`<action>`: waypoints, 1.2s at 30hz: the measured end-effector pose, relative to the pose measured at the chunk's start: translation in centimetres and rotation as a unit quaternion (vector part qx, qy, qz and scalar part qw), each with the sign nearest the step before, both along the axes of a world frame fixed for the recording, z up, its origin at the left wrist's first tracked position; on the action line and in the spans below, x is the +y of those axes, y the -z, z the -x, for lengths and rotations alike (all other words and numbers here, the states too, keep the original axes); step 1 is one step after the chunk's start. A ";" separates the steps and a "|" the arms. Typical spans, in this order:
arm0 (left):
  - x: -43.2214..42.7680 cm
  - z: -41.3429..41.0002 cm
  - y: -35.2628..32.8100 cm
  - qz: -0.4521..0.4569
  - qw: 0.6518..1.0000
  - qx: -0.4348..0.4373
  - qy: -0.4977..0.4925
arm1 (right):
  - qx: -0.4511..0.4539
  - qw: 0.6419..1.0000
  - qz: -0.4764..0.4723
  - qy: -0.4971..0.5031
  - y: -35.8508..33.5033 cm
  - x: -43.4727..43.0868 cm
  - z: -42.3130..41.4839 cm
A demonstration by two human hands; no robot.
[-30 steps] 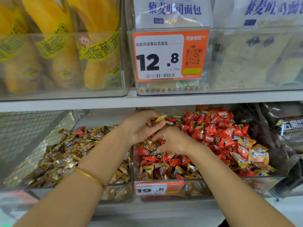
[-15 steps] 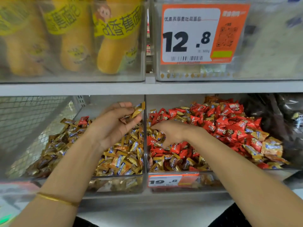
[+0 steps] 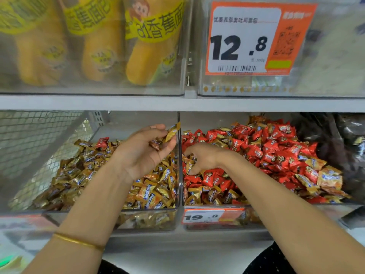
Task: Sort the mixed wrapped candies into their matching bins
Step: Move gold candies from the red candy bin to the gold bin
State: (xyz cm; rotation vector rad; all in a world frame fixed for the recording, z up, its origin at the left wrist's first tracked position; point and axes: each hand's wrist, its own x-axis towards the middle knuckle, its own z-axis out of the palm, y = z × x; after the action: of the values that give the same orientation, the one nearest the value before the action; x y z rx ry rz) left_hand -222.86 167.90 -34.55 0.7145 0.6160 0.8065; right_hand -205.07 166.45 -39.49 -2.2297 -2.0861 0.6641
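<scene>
Two clear bins sit side by side on the lower shelf. The left bin point(image 3: 148, 220) holds gold-wrapped candies point(image 3: 154, 192) and a stray red candy point(image 3: 102, 142) near its back. The right bin point(image 3: 250, 216) holds a heap of red candies point(image 3: 276, 149) mixed with gold ones point(image 3: 207, 194) at the front and right. My left hand point(image 3: 142, 153) hovers above the left bin by the divider, gripping a few gold candies point(image 3: 171, 133). My right hand point(image 3: 205, 157) is down in the right bin, fingers curled into the candies next to the divider; what they hold is hidden.
A shelf edge point(image 3: 177, 103) runs just above the bins, carrying clear boxes of yellow banana bread point(image 3: 142, 56) and an orange 12.8 price tag point(image 3: 246, 38). Wire mesh point(image 3: 35, 139) closes the left side. Dark packets point(image 3: 335, 139) lie right of the red heap.
My left hand has carried gold candies from the right bin leftward across the divider to above the left bin. My right hand has stayed in the right bin, shifting slightly toward the divider.
</scene>
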 end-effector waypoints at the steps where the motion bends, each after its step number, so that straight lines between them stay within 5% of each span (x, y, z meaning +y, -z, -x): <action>1: 0.0 0.0 0.0 0.002 1.000 0.001 -0.002 | 0.000 1.000 0.010 0.002 0.0 0.0 0.1; 10: -0.3 -0.3 0.1 0.019 1.000 -0.016 -0.001 | 0.154 0.985 -0.011 0.075 -0.6 -1.3 -0.2; 14: 0.1 0.0 0.2 0.025 0.999 -0.024 -0.006 | 0.311 0.938 -0.062 0.140 -1.7 -2.4 -1.7; 17: 0.0 0.1 0.2 0.020 1.000 -0.021 -0.005 | 0.496 0.841 -0.057 0.207 -2.6 -3.5 -2.4; 22: -0.1 0.2 0.3 0.008 1.000 -0.005 0.002 | 0.760 0.592 -0.039 0.266 -2.6 -4.8 -3.5; 26: -0.2 0.3 0.4 0.001 1.000 0.019 0.012 | 0.835 0.503 -0.011 0.222 -2.2 -5.5 -3.6; 32: 0.0 1.4 0.5 0.005 0.999 0.052 0.015 | 0.846 0.506 -0.009 0.164 -5.0 -6.8 0.0; 34: 0.2 2.2 0.4 0.014 0.998 0.055 0.006 | 0.798 0.581 -0.021 0.158 -6.3 -6.6 2.5; 36: 0.6 3.1 0.2 0.015 0.998 0.065 -0.017 | 0.696 0.696 -0.050 0.170 -7.1 -5.3 5.2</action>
State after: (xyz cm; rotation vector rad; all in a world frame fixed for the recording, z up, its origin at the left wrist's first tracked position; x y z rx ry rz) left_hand -225.96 168.50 -34.75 0.7354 0.7580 0.7838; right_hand -210.30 161.16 -32.38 -1.0949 -0.8267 1.4482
